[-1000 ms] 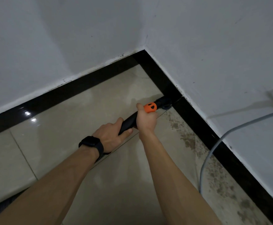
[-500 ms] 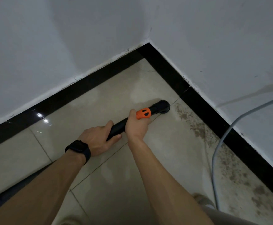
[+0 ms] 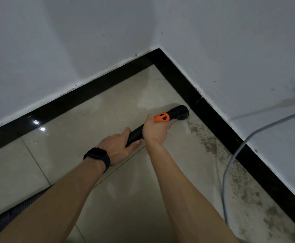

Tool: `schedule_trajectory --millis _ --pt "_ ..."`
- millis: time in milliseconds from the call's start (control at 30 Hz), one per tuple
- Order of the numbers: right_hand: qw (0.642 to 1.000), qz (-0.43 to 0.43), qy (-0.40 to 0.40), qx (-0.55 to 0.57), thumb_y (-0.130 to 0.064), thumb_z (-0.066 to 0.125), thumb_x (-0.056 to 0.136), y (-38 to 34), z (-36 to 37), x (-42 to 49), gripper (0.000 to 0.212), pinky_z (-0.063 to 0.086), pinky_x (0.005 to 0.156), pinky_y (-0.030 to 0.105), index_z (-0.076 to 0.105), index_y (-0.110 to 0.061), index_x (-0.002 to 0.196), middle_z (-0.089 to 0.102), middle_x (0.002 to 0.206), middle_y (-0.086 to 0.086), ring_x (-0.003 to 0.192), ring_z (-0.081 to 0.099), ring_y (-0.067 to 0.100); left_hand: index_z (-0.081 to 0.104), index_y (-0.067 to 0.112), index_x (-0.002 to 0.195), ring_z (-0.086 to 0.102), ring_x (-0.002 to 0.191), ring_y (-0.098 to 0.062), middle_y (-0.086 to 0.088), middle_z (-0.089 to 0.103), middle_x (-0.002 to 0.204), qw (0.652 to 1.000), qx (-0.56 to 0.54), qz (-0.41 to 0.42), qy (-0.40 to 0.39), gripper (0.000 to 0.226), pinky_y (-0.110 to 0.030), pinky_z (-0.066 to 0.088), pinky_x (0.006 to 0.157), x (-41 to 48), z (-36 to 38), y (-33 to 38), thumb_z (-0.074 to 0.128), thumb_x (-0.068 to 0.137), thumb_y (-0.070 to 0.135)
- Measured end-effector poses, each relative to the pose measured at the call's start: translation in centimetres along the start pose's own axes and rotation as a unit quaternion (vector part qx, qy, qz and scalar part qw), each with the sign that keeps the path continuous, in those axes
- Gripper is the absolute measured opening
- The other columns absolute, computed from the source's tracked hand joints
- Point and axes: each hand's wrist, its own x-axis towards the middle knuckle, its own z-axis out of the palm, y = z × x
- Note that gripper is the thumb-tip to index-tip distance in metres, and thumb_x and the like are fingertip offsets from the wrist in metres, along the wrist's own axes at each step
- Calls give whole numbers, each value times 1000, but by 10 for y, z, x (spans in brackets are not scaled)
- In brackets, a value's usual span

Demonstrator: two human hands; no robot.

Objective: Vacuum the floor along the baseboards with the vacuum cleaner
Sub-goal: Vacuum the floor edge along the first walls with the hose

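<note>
- left forearm and right forearm are bare as far as the view shows.
- a dark smartwatch sits on the left wrist, with a rounded rectangular face and a dark, faintly glossy screen.
- its strap is a wide dark band, close in tone to the case.
- left hand and right hand are bare.

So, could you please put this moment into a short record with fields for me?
place: corner of tiled floor with black baseboard
tool: wand with orange collar; nozzle on the floor beside the right baseboard, short of the corner
left hand: grips the wand behind the right hand; watch on the wrist
right hand: grips the wand just behind the collar
dirt: dark patches along the right baseboard, nearer than the nozzle
other: grey cable down to the floor; hose lower left
</note>
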Motion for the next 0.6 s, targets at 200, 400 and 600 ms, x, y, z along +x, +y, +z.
schedule_trajectory --millis 200,400,600 --pt "1000 -13 -2 -24 -36 54 101 -2 -7 14 52 42 69 29 35 0 133 63 108 11 86 59 24 37 24 101 55 57 -20 -2 57 72 1000 -17 2 1 40 -30 37 50 10 7 9 34 97 63" --pt "1000 -21 -1 -21 -36 54 101 -4 -13 25 50 44 72 30 36 -1 132 61 106 10 86 57 24 37 22 103 56 57 -20 -2 58 72 1000 -19 4 2 42 -30 38 49 20 11 16 34 97 63" --pt "999 -11 -17 44 -31 60 99 3 -14 28 40 45 57 25 37 -10 124 59 91 -1 74 57 11 35 23 106 55 58 -16 4 55 74 1000 7 10 4 39 -29 38 49 21 11 15 33 97 61"
